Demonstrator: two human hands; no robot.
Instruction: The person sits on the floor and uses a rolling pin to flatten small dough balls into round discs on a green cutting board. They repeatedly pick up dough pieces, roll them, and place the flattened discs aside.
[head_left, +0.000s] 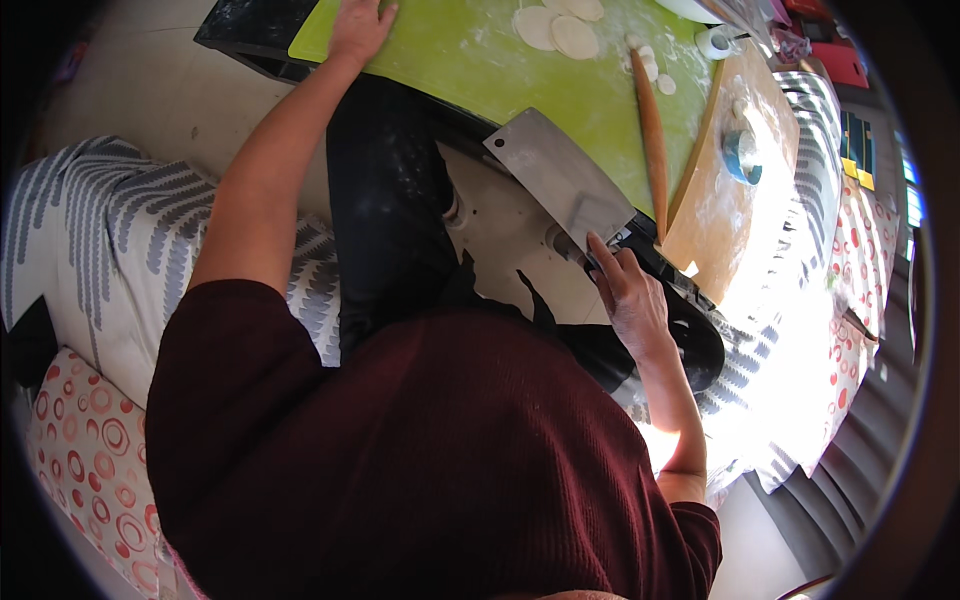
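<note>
My right hand grips the handle of a cleaver, its broad, flour-dusted metal blade pointing up and left across the near edge of the table. On the left corner of a green mat rests my left hand, thumb apart; its fingers are partly cut off by the frame's top. Flattened rounds of dough lie on the floury mat, some overlapping. A tapered wooden rolling pin lies farther right, with several small dough pieces by its far end.
Right of the mat is a floured wooden board carrying a blue ring-shaped object. A small white container stands behind it. Part of a white bowl shows at the top edge. Patterned fabric covers seats on both sides.
</note>
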